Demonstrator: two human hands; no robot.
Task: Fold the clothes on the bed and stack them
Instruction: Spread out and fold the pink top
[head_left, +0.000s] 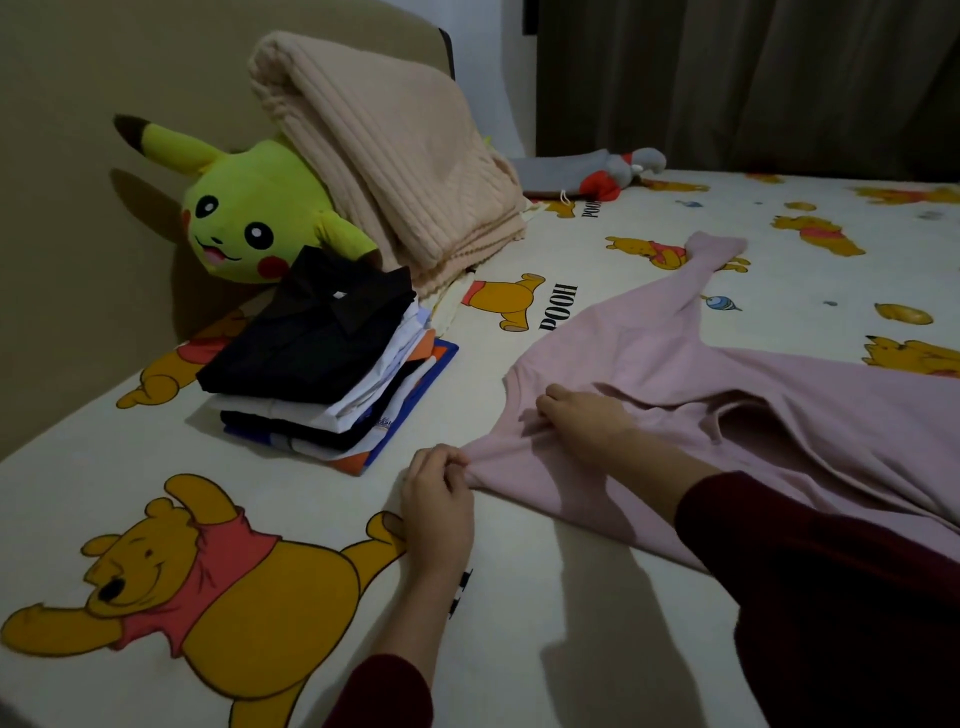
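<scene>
A pale pink long-sleeved cotton top (675, 364) lies spread on the cartoon-bear printed bed sheet (519, 597), right of centre. The left hand (439, 506) pinches the top's near-left corner with curled fingers. The right hand (584, 423) presses on the pink fabric just beyond it, fingers bent into a fold. To the far left sits a stack of folded clothes (324, 369), a black shirt uppermost.
</scene>
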